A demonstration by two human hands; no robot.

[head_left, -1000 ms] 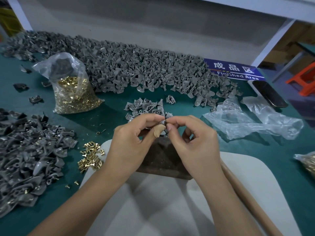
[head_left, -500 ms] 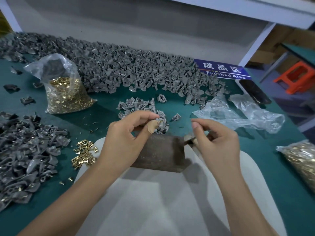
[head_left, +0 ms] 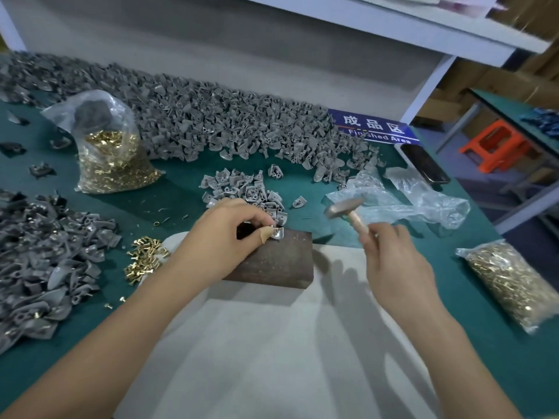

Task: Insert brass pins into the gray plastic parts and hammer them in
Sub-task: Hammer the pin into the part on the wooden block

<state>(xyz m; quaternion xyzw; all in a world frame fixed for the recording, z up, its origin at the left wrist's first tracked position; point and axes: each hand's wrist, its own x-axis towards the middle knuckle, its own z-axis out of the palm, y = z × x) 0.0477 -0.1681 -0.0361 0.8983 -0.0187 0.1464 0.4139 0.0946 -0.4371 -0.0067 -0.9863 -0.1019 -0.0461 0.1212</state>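
My left hand [head_left: 225,234] pinches a gray plastic part [head_left: 277,233] against the top of a dark rusty metal block [head_left: 278,261]; a bandage wraps the thumb tip. My right hand [head_left: 393,264] grips the wooden handle of a small hammer [head_left: 343,208], whose head hangs in the air to the right of the part. Loose brass pins [head_left: 145,260] lie in a small heap left of the block. A little cluster of gray parts [head_left: 245,190] sits just behind my left hand.
A long heap of gray parts [head_left: 211,122] runs along the back, another heap [head_left: 42,261] lies at the left. Bags of brass pins stand at back left [head_left: 112,158] and right [head_left: 514,285]. Crumpled plastic [head_left: 408,201], a phone [head_left: 423,163] and a white mat [head_left: 272,358] are nearby.
My right hand left the part, took up the hammer and raised it. My left hand set the part down on the block and holds it there.
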